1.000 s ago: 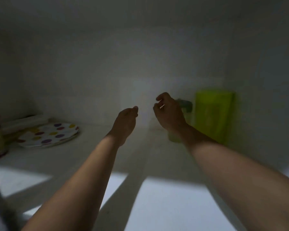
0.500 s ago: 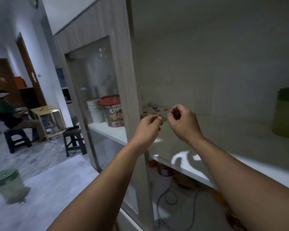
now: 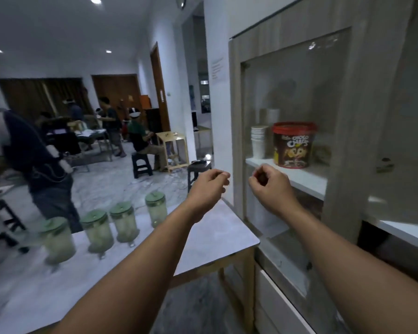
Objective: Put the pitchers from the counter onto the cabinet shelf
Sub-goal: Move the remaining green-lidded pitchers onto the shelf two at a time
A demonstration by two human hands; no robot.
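Several green-lidded clear pitchers stand in a row on the grey counter (image 3: 215,239) at the left: the nearest to the cabinet (image 3: 156,208), one beside it (image 3: 124,221), another (image 3: 97,231), and the far-left one (image 3: 57,239). My left hand (image 3: 209,189) hovers above the counter's right end, fingers loosely curled, holding nothing. My right hand (image 3: 270,186) is raised in front of the cabinet's glass door (image 3: 297,97), fingers curled, also with nothing in it. The cabinet shelf (image 3: 299,179) shows behind the glass.
A red-lidded choco chips tub (image 3: 293,145) and a stack of white paper cups (image 3: 258,141) sit on the shelf behind the glass. A person in dark clothes (image 3: 34,160) stands close behind the counter. More people, stools and a small wooden table (image 3: 173,147) fill the room beyond.
My view has swung left from inside the cabinet to the counter and room. Both hands have drawn back out of the cabinet and moved apart. The green pitcher on the shelf is out of sight.
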